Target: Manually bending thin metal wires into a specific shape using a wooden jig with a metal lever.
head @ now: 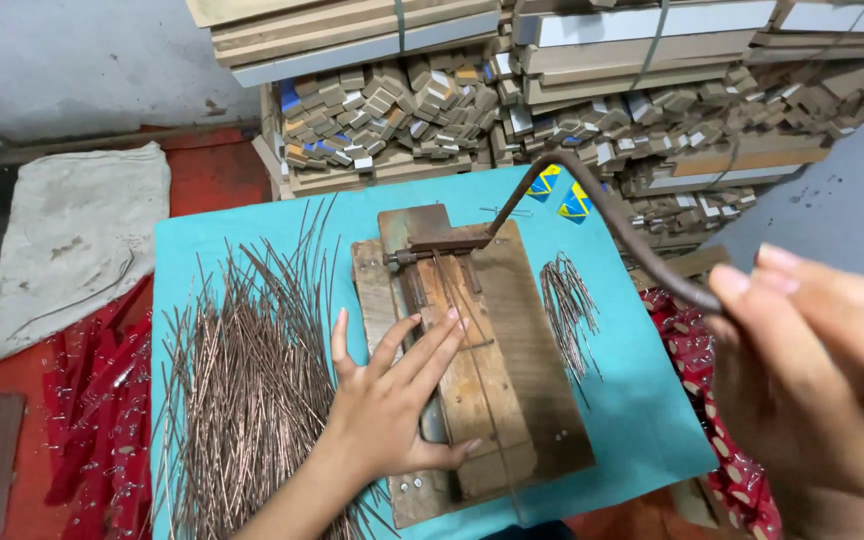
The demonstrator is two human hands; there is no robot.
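Left hand (pixel 392 400): open, fingers spread and flat, palm down on the worn wooden jig board with a metal hinge plate (pixel 512 400); fingertips touch a thin wire lying across the board's middle. Right hand (pixel 822 370): closed around the end of the long, curved, rusty iron lever (pixel 592 195), which rises from the hinge plate at the board's far end and arcs toward the right foreground; this hand is close to the camera and blurred.

Surface: a teal sheet (pixel 642 420) covers the work area. At far left a grey cloth sack (pixel 72 240) lies on the red floor. A large loose heap of straight copper-coloured wire lengths (pixel 242 380) lies just beside the left forearm. The board sits centrally. A small bundle of bent wires (pixel 569 305) lies right of the board, between the two hands. Behind, stacked bundles of strapped wooden strips (pixel 552 90) stand.
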